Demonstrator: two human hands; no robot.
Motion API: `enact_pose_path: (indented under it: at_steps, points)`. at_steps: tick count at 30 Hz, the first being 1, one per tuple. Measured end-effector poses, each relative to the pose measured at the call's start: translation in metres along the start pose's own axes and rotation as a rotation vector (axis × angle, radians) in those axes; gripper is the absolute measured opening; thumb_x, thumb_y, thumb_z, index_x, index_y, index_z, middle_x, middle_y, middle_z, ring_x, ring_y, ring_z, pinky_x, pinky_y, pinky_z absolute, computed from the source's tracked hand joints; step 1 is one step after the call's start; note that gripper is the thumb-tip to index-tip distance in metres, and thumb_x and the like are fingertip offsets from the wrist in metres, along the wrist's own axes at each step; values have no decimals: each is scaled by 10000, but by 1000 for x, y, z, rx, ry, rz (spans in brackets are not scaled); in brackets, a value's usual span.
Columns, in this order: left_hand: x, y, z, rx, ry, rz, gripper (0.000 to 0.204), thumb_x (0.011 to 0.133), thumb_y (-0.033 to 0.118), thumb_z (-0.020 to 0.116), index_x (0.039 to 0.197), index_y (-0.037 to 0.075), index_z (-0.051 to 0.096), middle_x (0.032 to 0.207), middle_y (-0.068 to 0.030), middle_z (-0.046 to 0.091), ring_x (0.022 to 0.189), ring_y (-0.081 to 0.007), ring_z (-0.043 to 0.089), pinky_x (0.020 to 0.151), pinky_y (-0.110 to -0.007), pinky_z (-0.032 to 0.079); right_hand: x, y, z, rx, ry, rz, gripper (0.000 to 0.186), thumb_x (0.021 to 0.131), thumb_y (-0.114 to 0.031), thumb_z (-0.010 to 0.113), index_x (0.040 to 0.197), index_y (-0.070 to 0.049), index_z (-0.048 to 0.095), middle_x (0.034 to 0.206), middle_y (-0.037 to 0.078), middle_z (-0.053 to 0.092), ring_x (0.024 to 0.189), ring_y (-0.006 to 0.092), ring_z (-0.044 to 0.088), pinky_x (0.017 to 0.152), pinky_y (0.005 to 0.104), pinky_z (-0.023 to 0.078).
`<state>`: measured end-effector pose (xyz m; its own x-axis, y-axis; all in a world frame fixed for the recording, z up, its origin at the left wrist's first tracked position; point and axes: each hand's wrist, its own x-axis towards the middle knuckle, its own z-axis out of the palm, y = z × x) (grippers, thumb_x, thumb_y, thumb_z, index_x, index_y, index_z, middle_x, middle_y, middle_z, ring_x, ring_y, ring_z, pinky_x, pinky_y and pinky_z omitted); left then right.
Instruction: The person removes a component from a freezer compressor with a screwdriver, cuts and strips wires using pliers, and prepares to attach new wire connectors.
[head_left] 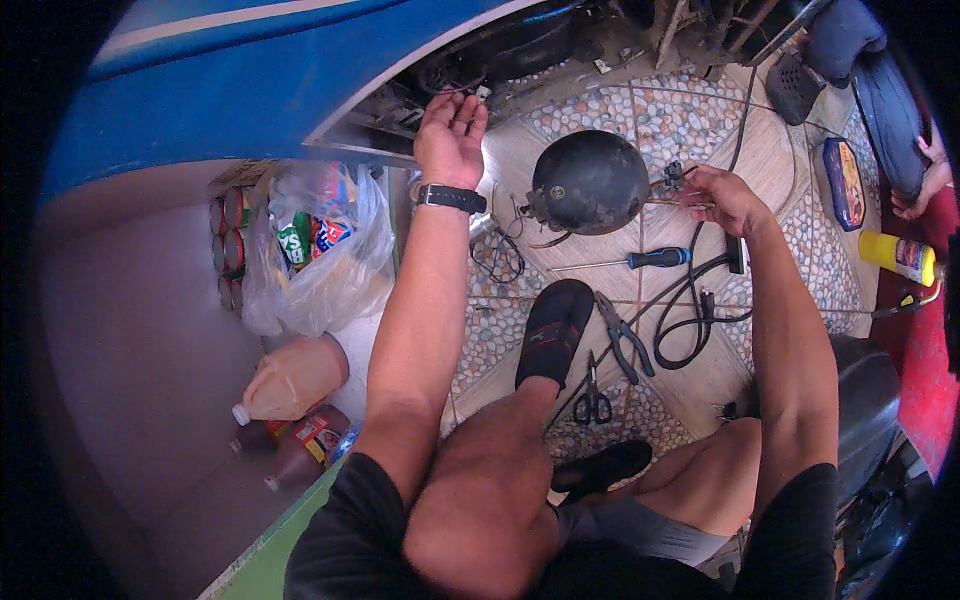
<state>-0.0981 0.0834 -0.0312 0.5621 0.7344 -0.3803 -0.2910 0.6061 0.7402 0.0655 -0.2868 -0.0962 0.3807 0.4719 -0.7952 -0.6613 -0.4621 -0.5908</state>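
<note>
A round black compressor [590, 182] lies on the tiled floor, with thin pipe stubs and a small dark fitting [672, 174] at its right side. Beside that fitting, my right hand [728, 198] has its fingers pinched together on a thin wire; its exact shape is partly hidden by the fingers. My left hand [452, 142], with a black watch at the wrist, is palm up with fingers stretched toward the dark underside of the blue cabinet. Near its fingertips are thin wires and a small white connector [483, 93]. The left fingers grip nothing that I can see.
A blue-handled screwdriver [655, 258], pliers [622, 338], scissors [592, 404] and a coiled black cable [680, 360] lie around my feet. The blue cabinet [230, 100] overhangs the far left. Bagged packets [310, 235] and jugs [297, 380] are left. A yellow canister [897, 257] and another person's hand [925, 170] are right.
</note>
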Motion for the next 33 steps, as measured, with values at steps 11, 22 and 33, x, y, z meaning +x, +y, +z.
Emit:
enact_pose_path:
  at_steps: [11,22,33]
  points:
    - [42,31,-30,-204,-175,-402,122,931,26,558,1013,-63,573,1032,-199,639,1000,-319,643,950,-474,565,-11,-12,5,-63,-38,-49,253,981,-186,638,1232,-165,629,1104,1,682,1000,139,678,792,320,500]
    - [-67,-21,23,685,-222,245,177,972,130,619,1121,41,654,1010,-69,677,920,-197,669,824,-366,557,-11,-11,-3,-118,-134,-63,204,946,-178,696,1142,-153,646,1040,14,733,982,122,681,797,277,490]
    - [-76,-94,89,1410,-928,537,262,966,197,617,1186,65,673,1131,-123,718,1081,-299,675,963,-395,515,-13,-9,18,-686,49,-458,530,812,-246,788,1286,-66,635,1020,103,734,947,259,691,880,353,528]
